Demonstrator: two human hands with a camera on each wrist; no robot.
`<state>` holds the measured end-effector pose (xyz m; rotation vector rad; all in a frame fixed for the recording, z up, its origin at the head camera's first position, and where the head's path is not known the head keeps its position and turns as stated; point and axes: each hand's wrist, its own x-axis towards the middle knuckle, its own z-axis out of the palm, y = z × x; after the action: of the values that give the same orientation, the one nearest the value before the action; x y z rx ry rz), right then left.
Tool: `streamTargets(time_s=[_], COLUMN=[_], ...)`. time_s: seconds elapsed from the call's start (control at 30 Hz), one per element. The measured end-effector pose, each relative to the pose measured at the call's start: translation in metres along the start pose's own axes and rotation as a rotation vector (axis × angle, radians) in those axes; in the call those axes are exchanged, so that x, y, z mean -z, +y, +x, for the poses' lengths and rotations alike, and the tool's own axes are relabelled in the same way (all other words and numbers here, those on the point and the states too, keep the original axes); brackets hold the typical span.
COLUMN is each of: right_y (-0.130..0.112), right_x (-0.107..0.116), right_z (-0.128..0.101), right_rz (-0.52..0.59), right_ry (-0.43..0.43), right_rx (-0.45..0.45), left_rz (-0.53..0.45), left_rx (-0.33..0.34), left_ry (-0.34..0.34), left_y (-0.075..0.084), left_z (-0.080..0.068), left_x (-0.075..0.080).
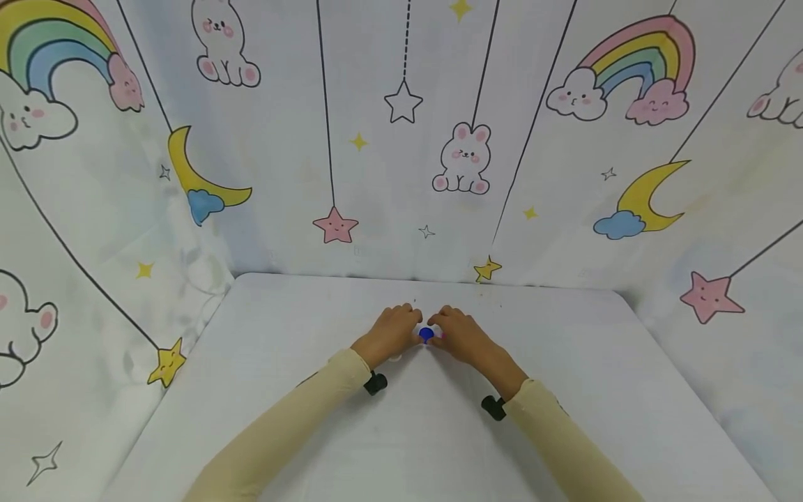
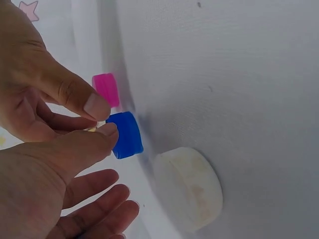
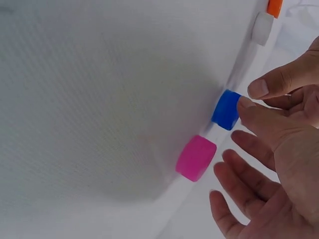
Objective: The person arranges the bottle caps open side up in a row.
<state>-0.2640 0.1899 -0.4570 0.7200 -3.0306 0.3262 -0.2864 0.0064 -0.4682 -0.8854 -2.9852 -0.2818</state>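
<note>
Hands, two, met at mid-surface. Left hand (image 1: pixel 394 329): thumb tip against the blue cap (image 1: pixel 426 335), other fingers loose and extended below it. Right hand (image 1: pixel 456 330): thumb and forefinger tips touching the same cap from the other side, remaining fingers spread and relaxed. Whether either tip truly pinches or merely touches cannot be told.

Blue cap: small, ribbed, round; sits on the white surface (image 1: pixel 439 432) between the two hands.

Pink cap (image 3: pixel 196 158): same kind, just beside the blue cap, apart from it, untouched.

White disc (image 2: pixel 188 188): larger, flat, faintly stained; lies near the blue cap on the left hand's side.

White cap (image 3: pixel 262 28) and orange cap (image 3: pixel 274 7): further along the surface, close together, seen only from the right wrist.

Backdrop (image 1: pixel 401 139): printed cloth with rabbits, rainbows, moons, stars; rises behind and at both sides.

Risks, as judged:
- Fingertip contact on a small ribbed cap is slight; uneven pressure from the two sides could squirt it free and send it rolling.
- Pink cap stands close; a spread finger could knock it.
- White disc lies under the left hand's loose fingers; a careless sweep may shift it.
</note>
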Motion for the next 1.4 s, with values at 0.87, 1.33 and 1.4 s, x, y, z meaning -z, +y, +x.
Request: streamTargets(time_s=[0.87, 1.33, 1.4], right_y=[0.0016, 0.0032, 0.0026], right_x=[-0.0095, -0.0072, -0.0058], right_z=[0.0044, 0.0052, 0.0045], right_rz=[-0.031, 0.004, 0.005], right_ry=[-0.003, -0.018, -0.02], right_rx=[0.009, 0.001, 0.001], left_rz=[0.048, 0.028, 0.027], left_rx=[-0.022, -0.017, -0.019], left_ry=[-0.008, 0.0, 0.002], left_y=[0.0076, 0.0066, 0.006], left_z=[0.0046, 0.0033, 0.0032], left_x=[-0.0032, -0.0037, -0.0038])
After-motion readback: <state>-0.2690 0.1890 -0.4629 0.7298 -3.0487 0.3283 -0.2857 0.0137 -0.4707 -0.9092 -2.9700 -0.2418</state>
